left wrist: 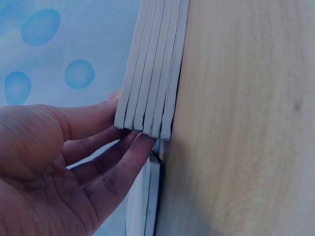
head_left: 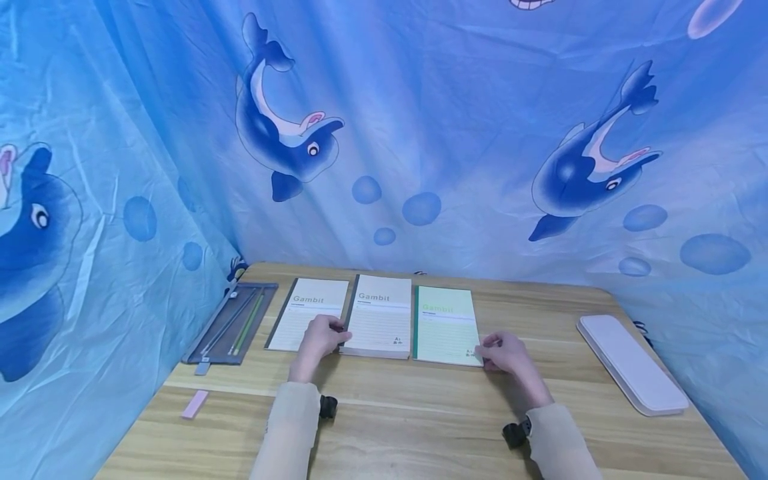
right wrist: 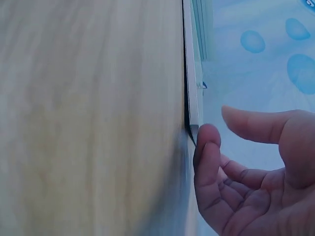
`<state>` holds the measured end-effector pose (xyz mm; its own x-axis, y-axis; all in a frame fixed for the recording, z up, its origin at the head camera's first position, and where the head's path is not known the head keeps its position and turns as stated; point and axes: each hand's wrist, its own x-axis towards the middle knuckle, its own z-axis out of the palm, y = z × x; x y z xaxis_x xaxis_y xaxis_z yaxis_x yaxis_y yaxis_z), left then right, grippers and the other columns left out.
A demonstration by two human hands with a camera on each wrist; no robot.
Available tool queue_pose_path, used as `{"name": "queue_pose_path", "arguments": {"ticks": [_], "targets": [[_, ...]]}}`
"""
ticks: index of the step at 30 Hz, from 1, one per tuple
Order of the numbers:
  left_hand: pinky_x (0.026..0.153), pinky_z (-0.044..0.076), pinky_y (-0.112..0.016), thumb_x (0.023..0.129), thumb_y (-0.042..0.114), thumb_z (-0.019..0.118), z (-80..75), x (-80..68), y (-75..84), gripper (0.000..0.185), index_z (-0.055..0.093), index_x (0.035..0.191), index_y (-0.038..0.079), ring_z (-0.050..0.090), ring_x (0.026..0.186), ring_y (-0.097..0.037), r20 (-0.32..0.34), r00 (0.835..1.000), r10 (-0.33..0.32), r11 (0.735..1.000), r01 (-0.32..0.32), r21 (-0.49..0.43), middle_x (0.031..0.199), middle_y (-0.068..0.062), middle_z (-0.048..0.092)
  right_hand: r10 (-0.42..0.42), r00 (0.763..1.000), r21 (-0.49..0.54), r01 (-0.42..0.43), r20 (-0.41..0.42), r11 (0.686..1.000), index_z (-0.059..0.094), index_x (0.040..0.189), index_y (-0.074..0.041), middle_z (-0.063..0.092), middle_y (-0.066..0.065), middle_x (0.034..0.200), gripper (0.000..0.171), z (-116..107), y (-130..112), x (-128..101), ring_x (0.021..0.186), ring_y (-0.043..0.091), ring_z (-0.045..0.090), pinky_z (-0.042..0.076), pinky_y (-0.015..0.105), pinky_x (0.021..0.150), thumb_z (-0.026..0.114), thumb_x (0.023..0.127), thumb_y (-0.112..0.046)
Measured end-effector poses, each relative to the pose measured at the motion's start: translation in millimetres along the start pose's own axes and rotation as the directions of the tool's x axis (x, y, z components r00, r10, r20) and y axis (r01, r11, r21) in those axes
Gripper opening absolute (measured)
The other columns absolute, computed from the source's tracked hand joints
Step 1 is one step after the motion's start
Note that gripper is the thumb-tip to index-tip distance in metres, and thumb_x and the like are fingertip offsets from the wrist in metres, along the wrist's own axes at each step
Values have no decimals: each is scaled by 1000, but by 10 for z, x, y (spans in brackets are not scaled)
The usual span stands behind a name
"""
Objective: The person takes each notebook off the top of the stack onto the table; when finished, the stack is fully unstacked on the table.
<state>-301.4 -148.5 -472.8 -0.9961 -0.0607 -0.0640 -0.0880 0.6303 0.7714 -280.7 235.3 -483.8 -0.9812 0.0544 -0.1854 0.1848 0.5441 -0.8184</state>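
Head view: three notebooks lie in a row on the light wooden table, taken here relative to the thick beige stack of Gambit notebooks in the middle. Left hand sits at the stack's near left corner, fingers curled under that corner and thumb on top, pinching it, as the left wrist view shows. Thin beige Gambit notebook lies just left of the stack, touching it. Green lined notebook lies just right of the stack, edges touching. Right hand is at the green notebook's near right corner; right wrist view shows one fingertip touching the corner, fingers loosely spread, holding nothing. Grey mesh pencil case lies further left of the stack, small pink eraser nearer left. White oblong case lies well right.
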Motion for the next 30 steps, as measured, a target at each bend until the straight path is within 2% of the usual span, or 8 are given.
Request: {"name": "queue_pose_path", "arguments": {"ticks": [8,15,21,25,30], "targets": [[77,56,-40,85,8,77,9,4,-22,39,66,118,-9,66,93,-30,4,1000,-3,1000,3,-12,103,-18,70,-91,995,-37,89,-32,995,59,114,10,62,13,88,37,49,-142,9,73,22,63,50,30,63,69,92,-18],[77,55,-41,85,8,76,11,17,-31,37,66,116,-10,65,93,-30,6,1000,4,1000,-4,-9,102,-19,69,-148,989,19,148,-21,989,61,116,7,62,14,93,34,317,-391,134,74,22,65,53,32,66,68,93,-17],[82,54,-43,85,8,76,3,9,-21,36,67,115,-9,65,95,-31,-1,1000,-7,1000,7,-10,103,-19,69,-185,982,101,181,34,978,61,121,8,63,15,96,37,622,-564,262,77,28,67,58,35,69,67,95,-17],[81,55,-42,85,8,76,4,1,-17,35,67,115,-9,65,93,-30,-6,1000,-10,1000,10,-16,103,-19,69,-189,979,128,179,77,976,59,123,10,62,15,99,39,794,-651,322,76,26,68,59,33,69,66,96,-18],[77,55,-40,85,8,76,6,-14,-16,36,67,115,-9,66,89,-28,-7,1000,-9,1000,9,-16,101,-19,69,-173,977,97,161,129,982,58,126,10,64,13,95,45,974,-747,351,72,21,68,58,33,69,66,97,-22]]}}
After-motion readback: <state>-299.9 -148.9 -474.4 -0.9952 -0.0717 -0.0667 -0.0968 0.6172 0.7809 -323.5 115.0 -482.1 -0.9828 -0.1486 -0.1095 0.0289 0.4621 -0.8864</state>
